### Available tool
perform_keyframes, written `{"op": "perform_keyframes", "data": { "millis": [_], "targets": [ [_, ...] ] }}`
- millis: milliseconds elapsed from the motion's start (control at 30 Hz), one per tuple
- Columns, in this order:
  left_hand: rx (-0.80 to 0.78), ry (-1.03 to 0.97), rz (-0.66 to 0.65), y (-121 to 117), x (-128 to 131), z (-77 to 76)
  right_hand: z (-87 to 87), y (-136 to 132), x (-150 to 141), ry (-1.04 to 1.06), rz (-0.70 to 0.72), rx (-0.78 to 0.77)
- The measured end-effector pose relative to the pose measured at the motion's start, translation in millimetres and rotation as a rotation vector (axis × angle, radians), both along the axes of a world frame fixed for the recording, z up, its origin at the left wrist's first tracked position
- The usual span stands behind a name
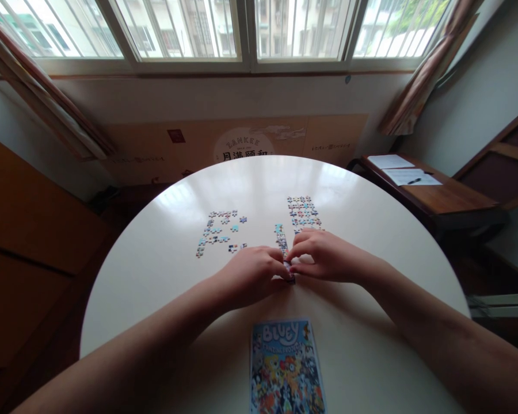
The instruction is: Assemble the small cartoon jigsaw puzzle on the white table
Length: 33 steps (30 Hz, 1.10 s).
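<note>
A narrow joined strip of jigsaw puzzle pieces [281, 238] lies on the white round table [155, 310]. At its near end, my left hand [256, 273] and my right hand [323, 256] meet, fingertips pinched on the puzzle strip from either side. My fingers partly hide that end, so I cannot tell which single piece each one presses. Loose puzzle pieces [216, 238] are spread left of the strip, beyond my left hand. More pieces stand in rows [302, 210] just past my right hand, which covers the nearest of them.
A colourful picture sheet [287, 368] marked "BLUEY" lies at the table's near side, below my hands. Off to the right is a wooden side table [461, 195] with papers [399, 169] and a pen [414, 181]. A large printed board [328, 135] leans under the window.
</note>
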State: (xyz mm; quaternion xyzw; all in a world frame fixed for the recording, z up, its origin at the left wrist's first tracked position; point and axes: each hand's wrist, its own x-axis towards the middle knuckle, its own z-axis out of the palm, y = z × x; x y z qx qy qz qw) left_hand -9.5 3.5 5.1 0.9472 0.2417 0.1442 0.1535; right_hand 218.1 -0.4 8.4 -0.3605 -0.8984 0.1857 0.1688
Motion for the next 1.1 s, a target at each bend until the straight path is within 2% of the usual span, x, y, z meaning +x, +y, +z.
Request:
{"op": "perform_keyframes", "data": {
  "millis": [167, 367, 733, 1100],
  "targets": [
    [0.006, -0.009, -0.009, 1, -3, 3.8, 2.4, -1, 0, -0.026, 0.017, 0.014],
    [0.059, -0.070, 0.139, 10, -12, 15.5, 3.5, -2, 0, -0.048, 0.031, 0.056],
    [0.035, 0.031, 0.125, 11, 3, -4.1, 0.9, 0, 5, -0.059, 0.031, 0.061],
    [0.019, 0.025, 0.122, 12, 5, -3.1, 0.4, 2, 8, -0.042, 0.066, 0.059]
  ]
}}
